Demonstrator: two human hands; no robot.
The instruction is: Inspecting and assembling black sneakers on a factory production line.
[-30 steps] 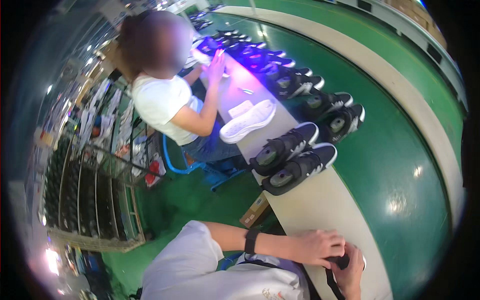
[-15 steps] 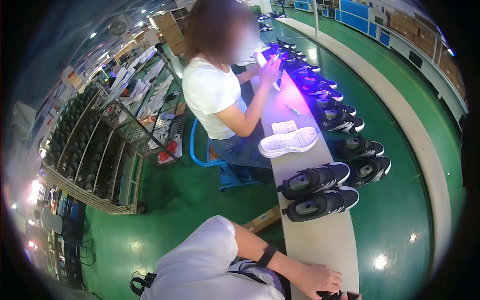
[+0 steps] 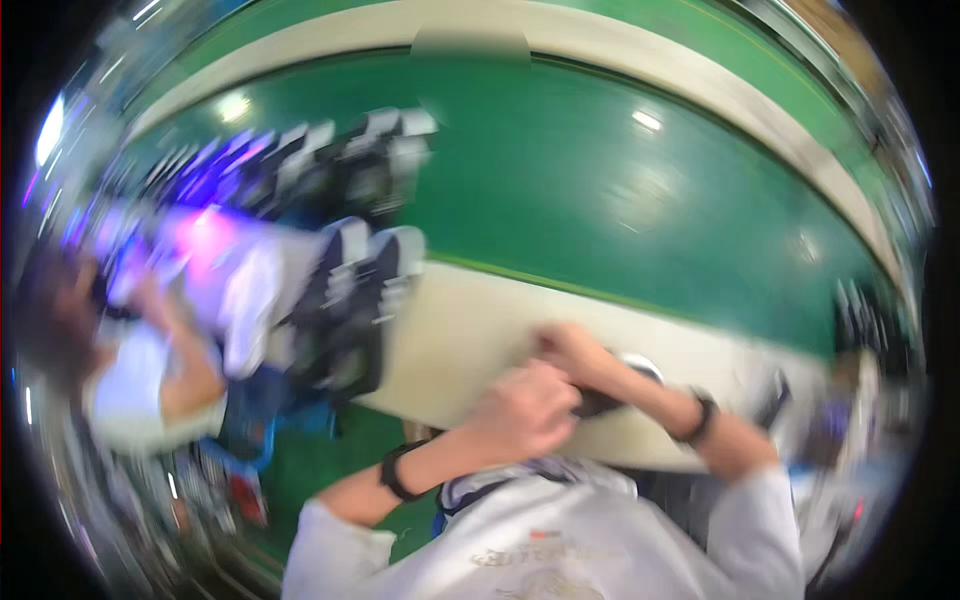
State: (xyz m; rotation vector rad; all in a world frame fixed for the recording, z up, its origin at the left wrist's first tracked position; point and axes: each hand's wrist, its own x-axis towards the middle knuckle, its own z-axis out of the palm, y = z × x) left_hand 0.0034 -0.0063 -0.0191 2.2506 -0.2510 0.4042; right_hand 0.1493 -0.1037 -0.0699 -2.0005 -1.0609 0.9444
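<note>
Blur softened the left hand (image 3: 525,410) and the right hand (image 3: 568,352), which met with curled fingers beside a dark, pale-ended object, apparently a shoe (image 3: 600,402), partly hidden by the right forearm over the pale table (image 3: 460,330). Whether either hand gripped or merely touched it could not be told. Good handling, as judged here, called for one hand to steady the shoe while the other made small finger movements, with the dark wristbands (image 3: 400,470) kept clear of its surface. Farther left, two black shoes (image 3: 364,318) lay side by side, well apart from the hands; beyond them were a white sole (image 3: 250,305) and a co-worker (image 3: 150,385) near purplish light (image 3: 205,235).
</note>
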